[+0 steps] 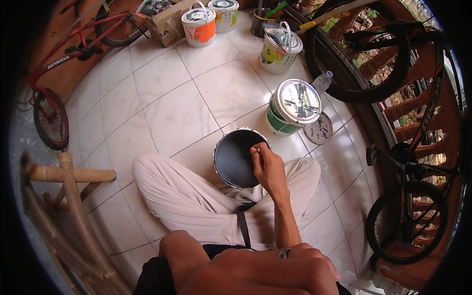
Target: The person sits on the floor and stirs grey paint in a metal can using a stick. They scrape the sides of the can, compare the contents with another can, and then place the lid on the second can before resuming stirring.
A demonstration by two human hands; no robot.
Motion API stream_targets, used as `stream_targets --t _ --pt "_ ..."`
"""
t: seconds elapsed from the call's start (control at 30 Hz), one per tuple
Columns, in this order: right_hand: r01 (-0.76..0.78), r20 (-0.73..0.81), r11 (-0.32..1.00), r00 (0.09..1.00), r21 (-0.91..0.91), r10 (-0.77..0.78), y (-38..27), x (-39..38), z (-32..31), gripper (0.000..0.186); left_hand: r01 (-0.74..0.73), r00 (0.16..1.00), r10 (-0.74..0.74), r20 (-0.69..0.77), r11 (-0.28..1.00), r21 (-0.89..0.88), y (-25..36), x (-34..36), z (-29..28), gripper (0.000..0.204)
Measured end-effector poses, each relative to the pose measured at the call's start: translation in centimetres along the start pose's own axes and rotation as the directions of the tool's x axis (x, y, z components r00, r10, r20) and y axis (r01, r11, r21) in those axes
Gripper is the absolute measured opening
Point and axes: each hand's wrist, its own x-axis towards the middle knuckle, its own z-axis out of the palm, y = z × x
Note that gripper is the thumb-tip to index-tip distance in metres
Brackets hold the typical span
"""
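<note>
A round bucket (pixel 227 160) with a dark grey inside and a whitish, smeared rim stands between my crossed legs. Over its right side reaches my right hand (pixel 268 169), thumb and fingers pinched together. A small pale bit shows at the fingertips, too small to name. My left arm lies folded across my body, and my left hand (pixel 314 258) rests near the right elbow, its fingers mostly hidden. Just beyond the bucket, to the right, stands a green and white paint bucket (pixel 295 105) with its lid on. A stained round lid (pixel 319 129) lies beside it.
Farther off stand an orange and white pail (pixel 199 29), another lidded pail (pixel 225 17) and a yellow-green pail (pixel 279 51). A clear bottle (pixel 322 82) and a black bicycle (pixel 418 162) flank the right. Left are a red bicycle (pixel 78 44) and bamboo furniture (pixel 73 189).
</note>
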Motion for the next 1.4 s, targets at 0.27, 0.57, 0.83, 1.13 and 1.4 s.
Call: stream_targets --t 0.27,0.57,0.83,1.13,1.4 --pt "0.04 -0.007 0.999 0.999 -0.029 -0.041 0.2 0.1 0.5 0.011 0.138 0.972 -0.141 -0.186 0.99 -0.031 1.9 0.2 0.9 0.072" --pt "0.039 0.025 0.998 0.999 -0.048 -0.037 -0.6 0.5 0.4 0.01 0.143 0.988 -0.143 -0.05 0.99 0.005 2.2 0.7 -1.5 0.073" --pt "0.102 0.01 0.991 0.995 -0.082 -0.102 0.6 0.4 0.7 0.012 0.248 0.969 -0.249 -0.004 0.966 0.066 3.6 0.7 -3.2 0.071" --pt "0.174 0.045 0.963 0.985 -0.208 -0.169 0.3 1.5 -0.5 0.013 0.139 0.972 0.046 -0.232 0.683 0.717 2.8 2.2 -22.3 0.05" --pt "0.215 0.078 0.958 0.976 -0.189 -0.204 0.2 2.9 0.2 0.016 0.589 0.769 0.108 -0.63 0.262 0.764 -4.7 -2.2 -42.6 0.029"
